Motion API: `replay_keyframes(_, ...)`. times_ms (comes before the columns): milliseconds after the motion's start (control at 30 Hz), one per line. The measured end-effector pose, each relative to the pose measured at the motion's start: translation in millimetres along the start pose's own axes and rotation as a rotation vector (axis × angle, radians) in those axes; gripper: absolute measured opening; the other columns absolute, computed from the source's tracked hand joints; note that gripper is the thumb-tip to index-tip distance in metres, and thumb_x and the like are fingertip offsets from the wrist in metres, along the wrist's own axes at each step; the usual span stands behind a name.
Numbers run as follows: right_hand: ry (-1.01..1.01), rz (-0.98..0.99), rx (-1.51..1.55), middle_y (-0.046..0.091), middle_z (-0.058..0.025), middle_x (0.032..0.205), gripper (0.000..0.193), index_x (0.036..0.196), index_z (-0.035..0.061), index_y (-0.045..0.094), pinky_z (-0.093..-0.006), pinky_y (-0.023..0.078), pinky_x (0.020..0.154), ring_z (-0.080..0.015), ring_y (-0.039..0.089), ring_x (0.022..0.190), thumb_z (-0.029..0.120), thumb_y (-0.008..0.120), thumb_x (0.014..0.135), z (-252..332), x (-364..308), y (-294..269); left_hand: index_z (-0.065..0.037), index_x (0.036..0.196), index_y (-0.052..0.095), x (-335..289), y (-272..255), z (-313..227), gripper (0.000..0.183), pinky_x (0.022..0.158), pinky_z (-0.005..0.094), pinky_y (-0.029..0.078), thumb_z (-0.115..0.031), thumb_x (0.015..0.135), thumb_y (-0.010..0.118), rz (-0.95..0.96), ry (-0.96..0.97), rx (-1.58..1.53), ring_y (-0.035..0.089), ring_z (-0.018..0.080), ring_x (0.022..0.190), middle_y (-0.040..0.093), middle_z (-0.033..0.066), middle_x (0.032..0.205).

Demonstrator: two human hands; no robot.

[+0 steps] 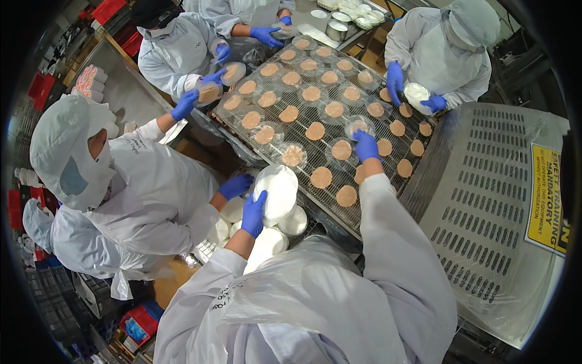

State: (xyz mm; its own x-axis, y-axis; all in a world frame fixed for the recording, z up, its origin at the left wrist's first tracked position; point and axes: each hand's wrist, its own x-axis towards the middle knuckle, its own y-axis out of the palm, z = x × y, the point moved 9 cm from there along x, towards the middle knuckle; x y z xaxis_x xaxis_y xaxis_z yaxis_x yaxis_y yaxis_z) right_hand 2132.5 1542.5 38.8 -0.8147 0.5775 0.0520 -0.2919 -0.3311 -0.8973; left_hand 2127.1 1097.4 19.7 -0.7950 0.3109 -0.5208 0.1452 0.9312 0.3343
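Note:
My left hand [254,213], blue-gloved, grips a thick stack of white round sheets [277,189] by its near edge, left of the conveyor. My right hand [367,147] reaches over the wire-mesh conveyor belt [301,155], fingers together at a clear round sheet [350,128] around a flat, pinkish-tan patty [360,125]. Its fingertips partly hide that patty. Several more round patties stand in rows on the mesh, such as one patty [314,130] in the middle. Many at the far and left side have clear round sheets about them; those near my right arm look bare.
More white round stacks [294,221] sit below my left hand. A perforated metal housing [485,200] with a yellow sign [545,203] borders the belt at right. Co-workers stand close at left [139,176], far left [176,57] and far right [448,54], their gloved hands near the belt.

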Motion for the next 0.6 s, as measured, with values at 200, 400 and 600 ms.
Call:
replay_keyframes(200, 0.075, -0.322, -0.182, 0.059, -0.0242, 0.111, 0.032, 0.112, 0.0063, 0.061, -0.0443, 0.048, 0.084, -0.0408, 0.058, 0.098, 0.007, 0.051, 0.082, -99, -57, -36, 0.0, 0.123, 0.052, -10, 18, 13, 0.039, 0.083, 0.0305, 0.05, -0.017, 0.089, 0.061, 0.007, -0.023, -0.01, 0.061, 0.0176, 0.095, 0.061, 0.0083, 0.112)
replay_keyframes(400, 0.448, -0.228, 0.009, 0.06, -0.0232, 0.111, 0.03, 0.11, 0.0002, 0.061, -0.044, 0.045, 0.086, -0.0393, 0.057, 0.102, 0.012, 0.053, 0.083, -135, -70, -24, 0.002, 0.127, 0.047, -19, 22, 28, 0.045, 0.086, 0.033, 0.05, -0.02, 0.09, 0.06, 0.004, -0.051, -0.004, 0.06, 0.0204, 0.1, 0.058, 0.0113, 0.116)
replay_keyframes(600, -0.31, -0.405, -0.248, 0.055, -0.0191, 0.121, 0.036, 0.116, 0.0062, 0.059, -0.0415, 0.046, 0.088, -0.0343, 0.057, 0.104, 0.004, 0.052, 0.081, 12, 13, 8, 0.002, 0.127, 0.047, -31, 33, 22, 0.047, 0.086, 0.0315, 0.049, -0.021, 0.089, 0.061, 0.0, -0.039, 0.025, 0.059, 0.0197, 0.101, 0.057, 0.011, 0.118)
